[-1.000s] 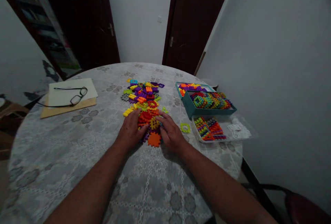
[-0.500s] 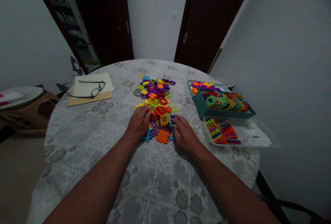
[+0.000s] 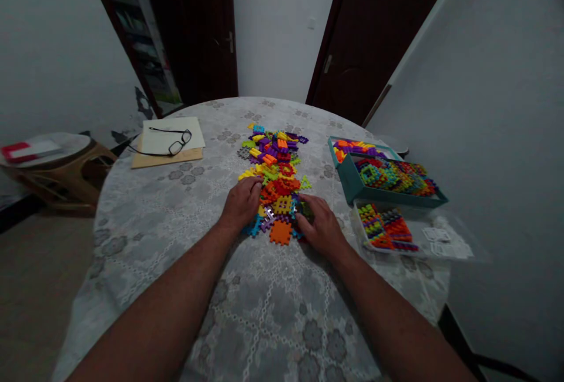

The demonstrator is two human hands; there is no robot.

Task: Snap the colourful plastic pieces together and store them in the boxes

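A heap of coloured plastic interlocking tiles (image 3: 275,164) lies in the middle of a round table (image 3: 185,205) covered with a patterned cloth. My left hand (image 3: 241,204) rests palm down on the near left edge of the heap, fingers curled over the pieces. On the near right edge sits my right hand (image 3: 321,226), its fingers bent onto the tiles. An orange tile (image 3: 281,233) lies flat between the two hands. What, if anything, either hand grips is hidden under the fingers.
A teal box (image 3: 352,185) full of tiles and a clear tray (image 3: 383,228) of sorted tiles stand at the right. Glasses (image 3: 176,144) lie on papers at the far left. A wooden stool (image 3: 66,164) stands left of the table. Dark doors behind.
The view has swung left and the table looks shifted right. Both hands stay on the near edge of the heap, and the right hand has edged slightly nearer me.
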